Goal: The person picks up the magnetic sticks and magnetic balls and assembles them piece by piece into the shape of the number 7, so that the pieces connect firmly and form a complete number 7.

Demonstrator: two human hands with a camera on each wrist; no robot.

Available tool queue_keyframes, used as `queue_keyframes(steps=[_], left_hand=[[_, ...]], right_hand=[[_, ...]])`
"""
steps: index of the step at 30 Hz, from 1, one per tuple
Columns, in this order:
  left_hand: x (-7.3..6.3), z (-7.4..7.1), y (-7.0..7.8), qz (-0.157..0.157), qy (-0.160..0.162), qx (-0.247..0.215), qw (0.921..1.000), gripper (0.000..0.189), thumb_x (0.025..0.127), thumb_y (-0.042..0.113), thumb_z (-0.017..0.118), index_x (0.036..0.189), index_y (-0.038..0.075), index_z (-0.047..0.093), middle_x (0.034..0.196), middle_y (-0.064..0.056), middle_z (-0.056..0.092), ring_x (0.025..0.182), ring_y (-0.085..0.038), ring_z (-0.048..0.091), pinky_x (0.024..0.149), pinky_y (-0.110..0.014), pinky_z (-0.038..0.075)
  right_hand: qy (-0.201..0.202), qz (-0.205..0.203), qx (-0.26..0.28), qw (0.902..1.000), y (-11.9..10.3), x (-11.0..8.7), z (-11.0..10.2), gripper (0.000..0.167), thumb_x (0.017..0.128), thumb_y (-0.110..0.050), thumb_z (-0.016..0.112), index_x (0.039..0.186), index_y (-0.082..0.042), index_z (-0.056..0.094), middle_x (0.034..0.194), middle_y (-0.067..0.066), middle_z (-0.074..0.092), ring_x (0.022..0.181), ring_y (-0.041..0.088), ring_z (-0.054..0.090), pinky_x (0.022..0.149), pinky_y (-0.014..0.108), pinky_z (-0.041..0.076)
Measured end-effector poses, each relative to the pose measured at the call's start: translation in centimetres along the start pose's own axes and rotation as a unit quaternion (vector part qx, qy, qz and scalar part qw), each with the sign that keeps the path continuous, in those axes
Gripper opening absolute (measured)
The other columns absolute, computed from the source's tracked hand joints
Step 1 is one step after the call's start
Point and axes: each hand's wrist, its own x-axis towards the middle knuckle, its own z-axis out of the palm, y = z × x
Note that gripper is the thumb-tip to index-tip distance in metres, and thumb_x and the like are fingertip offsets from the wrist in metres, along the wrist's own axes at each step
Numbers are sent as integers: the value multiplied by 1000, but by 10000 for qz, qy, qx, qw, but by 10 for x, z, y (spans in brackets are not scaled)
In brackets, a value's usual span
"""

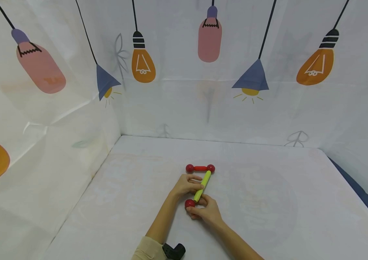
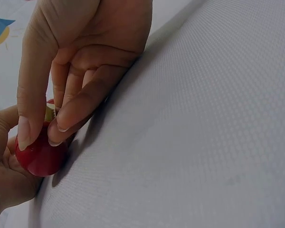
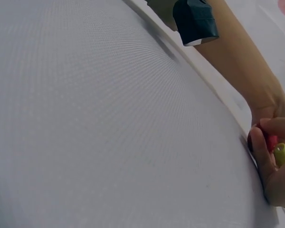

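Note:
A yellow-green rod (image 1: 202,186) lies slanted in the head view, its far end meeting a red ball. My left hand (image 1: 188,185) pinches it along its middle. My right hand (image 1: 208,211) grips another red ball (image 1: 189,203) at the rod's near end. Whether that ball and rod touch is hard to tell. Beyond the hands, a short red rod (image 1: 200,168) joins two red balls. In the left wrist view, fingers of both hands surround the near red ball (image 2: 42,154). The right wrist view shows the rod's open end (image 3: 281,153) beside the right hand's fingers.
A white tabletop (image 1: 262,202) spreads around the hands. White sheets printed with lamps and bulbs (image 1: 143,65) stand behind and at the sides. A black device (image 1: 174,251) is by the left sleeve (image 1: 149,249).

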Motion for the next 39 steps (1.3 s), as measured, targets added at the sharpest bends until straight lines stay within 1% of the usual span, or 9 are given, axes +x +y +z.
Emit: queue_keyframes(steps=[7,16,20,23,26,28,30,34,39], left_hand=[[-1,1,1,-48,107,32,9999,41,76,5,73,112,-10,61,98,-23,68,79,-18,67,66,-29,55],[-3,2,1,-48,71,-98,9999,41,78,2,71,114,-12,59,99,-25,68,80,-18,67,65,-30,55],[-13,4,15,12,47,-10,10000,41,78,1,70,114,-15,58,98,-25,68,80,-18,67,66,-30,55],[-21,5,25,76,40,75,9999,41,78,1,69,113,-16,57,98,-26,67,82,-20,68,67,-30,55],[-23,6,28,91,38,149,9998,40,79,2,69,114,-15,57,99,-26,67,84,-21,68,68,-31,55],[-22,5,26,109,33,181,9998,40,79,2,69,113,-15,58,99,-26,67,84,-22,68,69,-32,55],[-17,4,20,112,29,178,9998,39,79,2,69,113,-14,58,99,-25,67,83,-22,68,68,-32,56],[-7,2,4,169,14,163,9997,39,79,3,70,114,-12,59,99,-24,68,83,-23,68,67,-32,56],[-2,1,-4,222,16,207,9995,39,79,4,71,114,-11,60,99,-23,68,87,-26,68,68,-32,56]], right_hand=[[-30,69,216,9997,1,0,0,59,81,0,68,127,19,36,92,18,66,59,15,66,58,30,55],[-44,337,455,9984,-2,0,0,63,82,1,67,131,19,31,91,13,65,60,15,66,59,32,56],[17,386,439,9983,-4,-1,1,65,84,-6,68,132,18,32,90,11,65,60,18,67,58,32,56],[136,355,270,9989,-4,-1,3,69,83,-14,72,131,17,34,91,12,66,59,19,67,56,33,55],[335,352,13,9988,-3,-2,5,74,80,-21,75,130,15,35,92,13,66,57,18,66,52,32,54],[481,341,-207,9980,-3,-2,7,78,78,-25,77,131,13,34,92,13,64,55,17,65,49,30,53],[626,324,-442,9965,-2,-1,10,87,77,-28,78,135,11,28,91,12,63,52,15,63,47,29,52],[832,235,-784,9932,-4,-2,14,104,74,-28,80,143,6,11,86,12,59,48,14,60,45,29,50],[858,86,-659,9941,-6,-3,18,106,76,-22,79,145,3,3,83,11,58,48,15,60,44,29,50]])
